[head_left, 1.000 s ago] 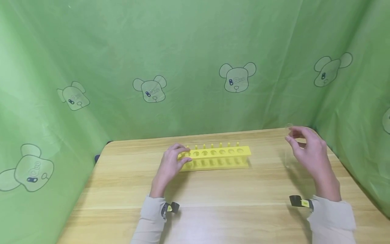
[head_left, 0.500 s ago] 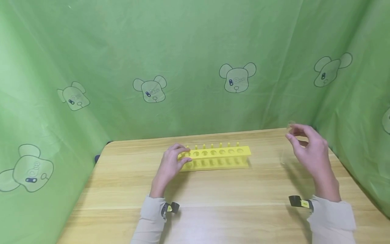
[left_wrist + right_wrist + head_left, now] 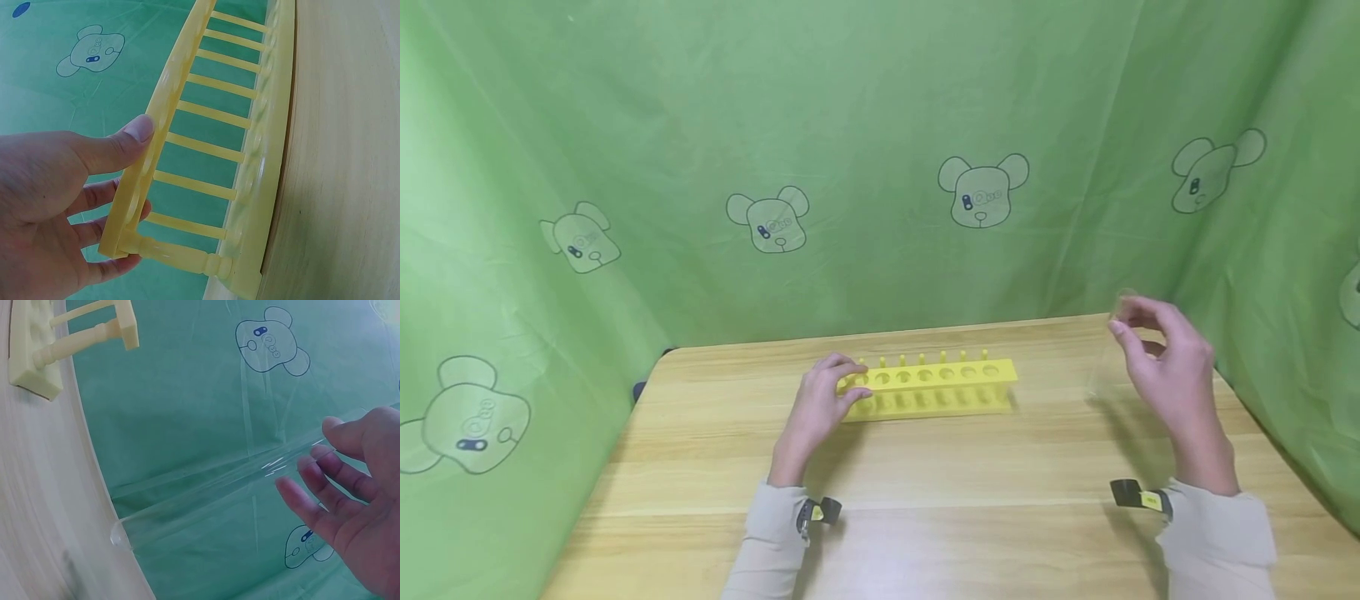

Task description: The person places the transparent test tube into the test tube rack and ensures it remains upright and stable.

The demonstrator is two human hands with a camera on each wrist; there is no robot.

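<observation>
Two hands at work over a pale wooden tabletop point(image 3: 925, 492), green bear-print cloth point(image 3: 880, 167) hung behind and to both sides.

Yellow test-tube rack point(image 3: 932, 387) lies lengthwise across the far middle of the tabletop, its row of holes facing up, all of them looking empty from the head view. Left hand point(image 3: 823, 404) grips the rack's left end: thumb on the near side of the top rail, fingers curled behind it. The left wrist view confirms this grip, thumb tip point(image 3: 139, 130) pressed against the rail.

Right hand point(image 3: 1165, 358) is raised above the tabletop's right side, well apart from the rack. Its grip is a light fingertip pinch on the upper end of a clear glass test tube point(image 3: 231, 487).

Change over the last second: the right hand has risen slightly and edged back, and the tube's lower end has swung leftward and lifted off the wood. My reading: the tube is now carried free rather than rested, and not yet lined up with any hole.

Tube's long axis runs steeply downward, tilted; open mouth up at the fingertips point(image 3: 312, 469), rounded closed end point(image 3: 119, 534) pointing down and left toward the rack's side, near the tabletop but not touching as far as I can tell.
</observation>
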